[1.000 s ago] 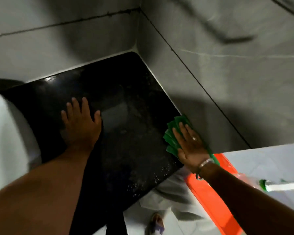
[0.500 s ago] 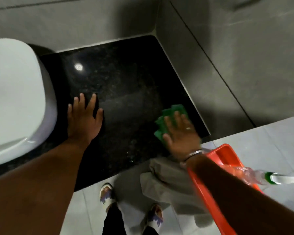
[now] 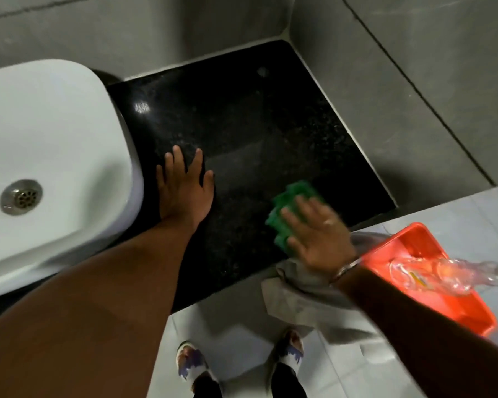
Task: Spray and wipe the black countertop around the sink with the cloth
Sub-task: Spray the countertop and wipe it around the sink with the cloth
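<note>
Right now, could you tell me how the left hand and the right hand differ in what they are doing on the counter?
The left hand lies bare on the counter, beside the sink; the right hand presses a green cloth near the counter's front edge. The left hand looks sharp, the right hand blurred. The right wrist has a bangle; the left shows none. Both are open, palm down, fingers spread.

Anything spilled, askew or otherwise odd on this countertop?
Nothing stands out. The right hand presses the green cloth flat on the black countertop; the left hand rests flat beside the white sink. No spill or damage shows.
</note>
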Motion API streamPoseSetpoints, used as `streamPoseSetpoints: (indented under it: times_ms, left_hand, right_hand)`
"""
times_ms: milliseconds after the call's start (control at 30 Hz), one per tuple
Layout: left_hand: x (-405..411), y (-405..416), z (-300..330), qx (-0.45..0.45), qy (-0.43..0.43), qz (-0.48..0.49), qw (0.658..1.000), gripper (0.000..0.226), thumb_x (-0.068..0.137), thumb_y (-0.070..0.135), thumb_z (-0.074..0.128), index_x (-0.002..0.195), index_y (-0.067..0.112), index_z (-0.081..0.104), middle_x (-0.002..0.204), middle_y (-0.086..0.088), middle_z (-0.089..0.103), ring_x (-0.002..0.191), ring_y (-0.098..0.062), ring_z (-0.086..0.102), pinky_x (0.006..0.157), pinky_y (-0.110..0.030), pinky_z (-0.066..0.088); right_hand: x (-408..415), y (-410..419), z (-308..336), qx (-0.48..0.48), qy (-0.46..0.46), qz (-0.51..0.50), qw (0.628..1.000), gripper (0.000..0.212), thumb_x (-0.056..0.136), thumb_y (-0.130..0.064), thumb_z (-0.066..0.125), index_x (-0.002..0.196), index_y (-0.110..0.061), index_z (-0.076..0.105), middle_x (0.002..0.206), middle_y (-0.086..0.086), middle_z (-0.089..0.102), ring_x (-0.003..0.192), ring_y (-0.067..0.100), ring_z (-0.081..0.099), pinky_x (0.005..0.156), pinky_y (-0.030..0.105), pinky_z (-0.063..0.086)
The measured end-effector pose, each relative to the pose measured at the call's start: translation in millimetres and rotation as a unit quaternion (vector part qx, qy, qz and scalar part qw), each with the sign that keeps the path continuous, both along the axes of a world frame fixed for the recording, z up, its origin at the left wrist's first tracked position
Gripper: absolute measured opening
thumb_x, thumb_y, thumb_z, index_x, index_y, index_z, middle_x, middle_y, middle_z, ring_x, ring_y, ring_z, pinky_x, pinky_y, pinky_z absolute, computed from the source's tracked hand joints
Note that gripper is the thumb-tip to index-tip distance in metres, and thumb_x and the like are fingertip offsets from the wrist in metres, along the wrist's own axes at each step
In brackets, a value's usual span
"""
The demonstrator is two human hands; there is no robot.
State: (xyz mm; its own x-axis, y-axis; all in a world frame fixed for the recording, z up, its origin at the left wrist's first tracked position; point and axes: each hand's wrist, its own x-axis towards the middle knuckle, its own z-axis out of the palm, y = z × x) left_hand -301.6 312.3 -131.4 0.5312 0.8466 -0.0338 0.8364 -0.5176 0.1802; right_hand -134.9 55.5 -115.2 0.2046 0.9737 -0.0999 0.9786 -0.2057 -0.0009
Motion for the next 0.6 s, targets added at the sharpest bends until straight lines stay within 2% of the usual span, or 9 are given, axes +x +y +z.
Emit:
streamPoseSetpoints:
  times_ms: [33,100,167,200,267,333,400,467,600]
  left_hand:
    - [0,0,-2,0.002,0.000,0.000,1.000,0.065,0.093,0.055,0.019,0.153,0.030,0.026,0.163,-0.018,0.016,0.151,-0.034,0.013,0.121,-0.052,0.007]
    - [2,-1,-3,0.001,0.000,0.004,1.000,0.064,0.094,0.053,0.022,0.153,0.030,0.025,0.163,-0.018,0.015,0.151,-0.035,0.013,0.121,-0.052,0.007]
    - [3,-2,-3,-0.006,-0.003,0.001,1.000,0.062,0.096,0.052,0.025,0.154,0.029,0.025,0.163,-0.019,0.016,0.151,-0.036,0.014,0.121,-0.053,0.006]
    - [3,-1,-1,-0.009,-0.008,-0.002,1.000,0.061,0.097,0.050,0.027,0.153,0.028,0.025,0.163,-0.019,0.017,0.150,-0.037,0.014,0.121,-0.053,0.006]
    - [4,-1,3,-0.021,-0.027,-0.012,0.999,0.058,0.098,0.045,0.034,0.152,0.026,0.030,0.162,-0.015,0.022,0.150,-0.035,0.017,0.121,-0.052,0.007]
    - [-5,-5,11,-0.042,-0.069,-0.025,0.996,0.054,0.098,0.036,0.042,0.150,0.023,0.037,0.159,-0.010,0.033,0.148,-0.032,0.024,0.121,-0.051,0.009]
    - [-24,-11,21,-0.061,-0.117,-0.040,0.990,0.053,0.097,0.029,0.047,0.149,0.020,0.042,0.153,-0.008,0.045,0.145,-0.032,0.032,0.120,-0.050,0.013]
    - [-54,-33,29,-0.054,-0.137,-0.058,0.987,0.052,0.095,0.028,0.051,0.145,0.016,0.046,0.145,-0.009,0.053,0.141,-0.034,0.039,0.118,-0.049,0.018]
    - [-129,-91,40,-0.035,-0.157,-0.123,0.979,0.043,0.093,0.028,0.053,0.133,0.013,0.059,0.133,-0.009,0.063,0.129,-0.033,0.053,0.113,-0.049,0.032]
  right_hand:
    - [32,-6,4,-0.009,-0.029,-0.080,0.996,0.058,0.097,-0.043,0.022,0.144,-0.015,0.039,0.151,0.021,0.036,0.143,0.041,0.025,0.119,0.052,0.018]
    - [65,-9,13,-0.032,-0.026,-0.264,0.964,0.068,0.093,-0.047,0.010,0.150,-0.014,0.027,0.156,0.028,0.020,0.146,0.042,0.015,0.121,0.050,0.010]
    - [40,6,14,-0.031,-0.002,-0.343,0.939,0.068,0.092,-0.044,0.007,0.153,-0.014,0.015,0.157,0.030,0.008,0.148,0.042,0.005,0.120,0.049,0.003]
    - [9,15,11,-0.030,0.009,-0.326,0.945,0.066,0.093,-0.040,0.008,0.153,-0.014,0.012,0.158,0.030,0.005,0.148,0.042,0.001,0.120,0.050,0.000]
    - [-68,29,3,-0.046,0.036,-0.214,0.975,0.064,0.093,-0.040,0.010,0.153,-0.019,0.009,0.160,0.023,0.006,0.148,0.040,-0.002,0.119,0.051,0.002]
    - [-123,25,4,-0.051,0.074,-0.101,0.991,0.064,0.089,-0.045,0.026,0.151,-0.028,0.022,0.160,0.014,0.020,0.147,0.038,0.013,0.118,0.053,0.017]
    - [-118,19,12,-0.030,0.093,-0.028,0.995,0.062,0.087,-0.051,0.042,0.146,-0.031,0.037,0.157,0.011,0.030,0.143,0.037,0.028,0.114,0.052,0.029]
    - [-82,10,19,-0.028,0.082,-0.032,0.996,0.065,0.085,-0.059,0.047,0.144,-0.032,0.040,0.156,0.013,0.031,0.141,0.038,0.033,0.113,0.050,0.032]
    - [-54,3,14,-0.005,0.056,-0.199,0.978,0.066,0.085,-0.060,0.040,0.143,-0.029,0.042,0.154,0.022,0.032,0.137,0.044,0.034,0.112,0.050,0.029]
